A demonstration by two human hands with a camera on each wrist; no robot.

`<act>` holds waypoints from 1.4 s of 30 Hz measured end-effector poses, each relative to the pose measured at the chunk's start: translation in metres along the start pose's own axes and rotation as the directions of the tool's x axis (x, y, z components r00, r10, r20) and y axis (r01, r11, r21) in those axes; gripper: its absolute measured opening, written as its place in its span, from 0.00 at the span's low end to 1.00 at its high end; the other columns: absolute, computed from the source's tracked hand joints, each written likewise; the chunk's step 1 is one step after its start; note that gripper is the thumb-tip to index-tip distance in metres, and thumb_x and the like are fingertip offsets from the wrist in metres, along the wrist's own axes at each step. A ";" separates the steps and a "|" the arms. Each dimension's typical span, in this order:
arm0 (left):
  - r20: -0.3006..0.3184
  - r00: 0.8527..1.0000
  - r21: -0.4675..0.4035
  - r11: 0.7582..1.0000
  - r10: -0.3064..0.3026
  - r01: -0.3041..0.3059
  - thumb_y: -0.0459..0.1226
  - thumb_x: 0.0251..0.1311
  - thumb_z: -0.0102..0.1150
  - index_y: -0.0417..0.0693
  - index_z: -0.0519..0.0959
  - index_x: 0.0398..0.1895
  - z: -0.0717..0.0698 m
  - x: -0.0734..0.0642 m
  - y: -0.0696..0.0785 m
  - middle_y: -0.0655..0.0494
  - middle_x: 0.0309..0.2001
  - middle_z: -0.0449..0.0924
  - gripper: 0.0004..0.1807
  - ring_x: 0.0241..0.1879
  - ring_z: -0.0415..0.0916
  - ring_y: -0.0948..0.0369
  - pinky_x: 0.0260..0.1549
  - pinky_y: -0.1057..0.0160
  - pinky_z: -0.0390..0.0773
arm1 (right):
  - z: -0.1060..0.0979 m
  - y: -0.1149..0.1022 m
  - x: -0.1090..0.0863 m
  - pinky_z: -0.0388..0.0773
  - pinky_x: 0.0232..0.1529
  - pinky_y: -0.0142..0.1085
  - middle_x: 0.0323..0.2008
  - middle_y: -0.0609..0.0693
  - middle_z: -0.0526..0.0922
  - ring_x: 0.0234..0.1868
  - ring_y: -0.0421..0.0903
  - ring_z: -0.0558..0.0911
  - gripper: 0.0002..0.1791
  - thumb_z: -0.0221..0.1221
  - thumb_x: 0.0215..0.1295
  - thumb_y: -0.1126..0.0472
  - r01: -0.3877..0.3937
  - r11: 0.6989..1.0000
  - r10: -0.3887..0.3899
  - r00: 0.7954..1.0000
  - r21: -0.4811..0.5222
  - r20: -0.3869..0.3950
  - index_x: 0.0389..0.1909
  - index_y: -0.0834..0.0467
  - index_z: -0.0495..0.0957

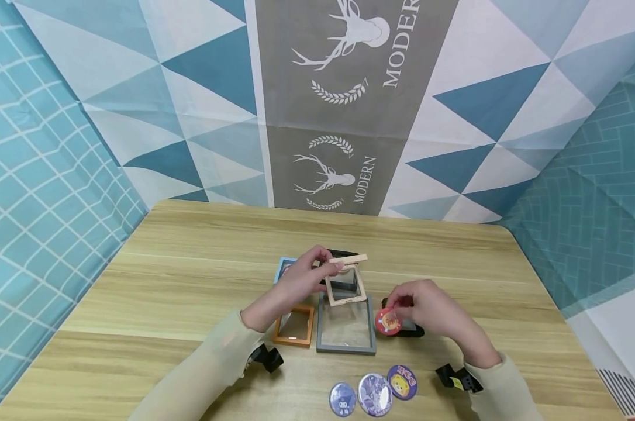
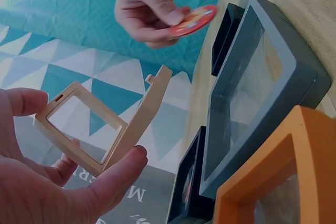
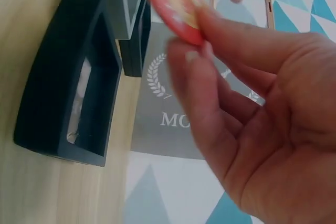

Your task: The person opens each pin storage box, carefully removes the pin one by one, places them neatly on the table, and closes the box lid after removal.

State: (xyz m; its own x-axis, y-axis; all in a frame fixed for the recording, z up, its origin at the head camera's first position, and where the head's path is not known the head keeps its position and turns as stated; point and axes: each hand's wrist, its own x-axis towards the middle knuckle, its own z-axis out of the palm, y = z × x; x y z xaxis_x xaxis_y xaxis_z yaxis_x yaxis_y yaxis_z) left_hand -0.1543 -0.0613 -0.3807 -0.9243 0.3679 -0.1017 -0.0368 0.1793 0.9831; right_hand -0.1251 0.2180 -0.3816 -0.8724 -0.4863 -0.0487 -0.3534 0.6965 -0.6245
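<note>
In the head view, the blue frame (image 1: 278,271) at seven o'clock is partly hidden by the left hand (image 1: 296,280). In the right-wrist view, the red badge (image 3: 175,2) is blurred and cut off at twelve o'clock; in the left-wrist view, the orange frame (image 2: 308,153) is cut off at four.

supporting surface: wood-grain table (image 1: 112,280). left of the fingers of the left hand (image 1: 303,275): blue frame (image 1: 282,266), partly hidden. just beyond those fingers: black frame (image 1: 341,253). nearer the wearer than them: orange frame (image 1: 311,327), with larger grey frame (image 1: 346,350) just beside it. below the fingers of the right hand (image 1: 428,304): second black frame (image 1: 410,332), partly covered. nearer the wearer than all fingers, close together: blue badge (image 1: 342,399), white-and-purple badge (image 1: 375,394), purple badge (image 1: 402,382).
</note>
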 end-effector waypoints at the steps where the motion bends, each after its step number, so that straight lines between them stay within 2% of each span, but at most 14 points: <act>1: 0.003 1.000 0.003 1.000 0.000 0.000 0.50 0.68 0.57 0.46 0.71 0.46 0.000 0.000 0.000 0.49 0.50 0.72 0.17 0.55 0.73 0.49 0.47 0.52 0.81 | 0.001 0.000 0.000 0.75 0.27 0.33 0.27 0.38 0.81 0.27 0.38 0.75 0.11 0.67 0.60 0.69 -0.001 1.000 0.002 0.999 -0.021 0.034 0.29 0.48 0.84; 6: 0.013 1.000 0.014 1.000 -0.008 0.008 0.50 0.68 0.58 0.47 0.71 0.46 0.001 0.000 -0.002 0.50 0.48 0.73 0.17 0.55 0.72 0.47 0.48 0.50 0.81 | 0.007 -0.003 0.000 0.73 0.24 0.32 0.24 0.36 0.79 0.25 0.37 0.74 0.11 0.70 0.57 0.66 0.004 0.996 0.007 0.992 -0.089 0.127 0.24 0.46 0.83; 13: 0.026 1.000 0.034 0.999 -0.009 0.009 0.50 0.67 0.58 0.46 0.71 0.46 0.002 0.000 -0.002 0.49 0.47 0.74 0.18 0.54 0.73 0.46 0.48 0.49 0.80 | 0.018 -0.008 -0.001 0.73 0.27 0.33 0.23 0.35 0.79 0.24 0.35 0.74 0.08 0.73 0.50 0.64 -0.003 0.992 0.032 0.973 -0.126 0.230 0.23 0.48 0.85; 18: 0.025 1.000 0.073 0.997 -0.004 0.003 0.49 0.66 0.60 0.46 0.72 0.45 0.003 0.001 -0.003 0.49 0.46 0.75 0.17 0.49 0.76 0.48 0.47 0.48 0.80 | 0.023 -0.008 -0.002 0.73 0.28 0.33 0.23 0.34 0.78 0.24 0.34 0.73 0.09 0.74 0.48 0.65 0.030 0.986 0.014 0.965 -0.161 0.262 0.22 0.48 0.85; 24: 0.033 0.999 0.070 0.998 0.001 -0.003 0.47 0.66 0.60 0.46 0.72 0.46 0.003 0.000 -0.003 0.50 0.47 0.75 0.16 0.50 0.75 0.46 0.48 0.48 0.80 | 0.027 -0.009 -0.001 0.73 0.27 0.32 0.26 0.33 0.77 0.25 0.33 0.72 0.11 0.74 0.48 0.66 0.064 0.980 -0.008 0.958 -0.188 0.286 0.21 0.47 0.84; 28: 0.044 0.999 0.066 0.998 0.011 -0.014 0.47 0.66 0.60 0.46 0.72 0.45 0.003 -0.001 -0.002 0.51 0.47 0.75 0.16 0.49 0.76 0.47 0.48 0.47 0.79 | 0.024 -0.009 -0.001 0.74 0.27 0.31 0.25 0.33 0.78 0.25 0.33 0.73 0.09 0.73 0.51 0.65 0.049 0.990 -0.009 0.958 -0.134 0.287 0.23 0.48 0.86; 31: 0.059 0.998 0.061 0.998 0.029 -0.033 0.47 0.66 0.60 0.47 0.72 0.45 0.002 -0.001 -0.001 0.52 0.48 0.75 0.15 0.49 0.77 0.49 0.50 0.45 0.77 | 0.018 -0.007 0.000 0.75 0.28 0.32 0.25 0.35 0.80 0.26 0.35 0.75 0.06 0.72 0.54 0.64 0.031 0.997 -0.015 0.973 -0.065 0.232 0.25 0.50 0.87; 35: 0.087 0.995 0.053 0.997 0.058 -0.062 0.46 0.66 0.61 0.49 0.73 0.45 0.001 -0.002 -0.001 0.52 0.48 0.77 0.14 0.48 0.79 0.51 0.52 0.47 0.76 | 0.011 -0.004 0.002 0.77 0.29 0.32 0.28 0.39 0.83 0.29 0.37 0.78 0.02 0.70 0.59 0.64 -0.006 1.000 0.006 0.999 0.005 0.034 0.29 0.55 0.87; 38: 0.110 0.991 0.051 0.995 0.078 -0.084 0.46 0.65 0.62 0.50 0.73 0.45 0.000 -0.002 -0.001 0.52 0.50 0.77 0.14 0.46 0.79 0.53 0.50 0.49 0.75 | 0.010 -0.003 0.004 0.77 0.28 0.33 0.30 0.43 0.84 0.29 0.41 0.79 0.03 0.66 0.64 0.64 -0.062 0.995 0.070 0.992 0.074 -0.108 0.37 0.58 0.87; 40: 0.124 0.988 0.045 0.994 0.095 -0.101 0.45 0.64 0.63 0.49 0.74 0.45 0.000 -0.002 -0.002 0.52 0.54 0.75 0.14 0.46 0.79 0.56 0.47 0.53 0.75 | 0.011 -0.003 0.005 0.80 0.28 0.36 0.31 0.47 0.85 0.28 0.44 0.80 0.06 0.62 0.68 0.64 -0.102 0.982 0.126 0.981 0.158 -0.146 0.43 0.60 0.85; 42: 0.136 0.984 0.032 0.993 0.112 -0.118 0.43 0.62 0.64 0.49 0.74 0.45 0.001 -0.002 -0.002 0.52 0.58 0.73 0.14 0.47 0.79 0.56 0.46 0.55 0.75 | 0.012 -0.004 0.007 0.82 0.30 0.40 0.32 0.52 0.85 0.29 0.48 0.82 0.11 0.58 0.73 0.63 -0.124 0.952 0.169 0.975 0.278 -0.142 0.50 0.63 0.82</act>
State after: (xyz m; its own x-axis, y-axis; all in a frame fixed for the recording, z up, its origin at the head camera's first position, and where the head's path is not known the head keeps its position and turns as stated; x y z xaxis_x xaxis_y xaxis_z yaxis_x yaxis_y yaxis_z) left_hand -0.1526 -0.0616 -0.3825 -0.8623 0.5062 -0.0103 0.0843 0.1636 0.9829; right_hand -0.1255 0.2055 -0.3884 -0.9585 -0.2819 -0.0424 -0.1341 0.5772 -0.8055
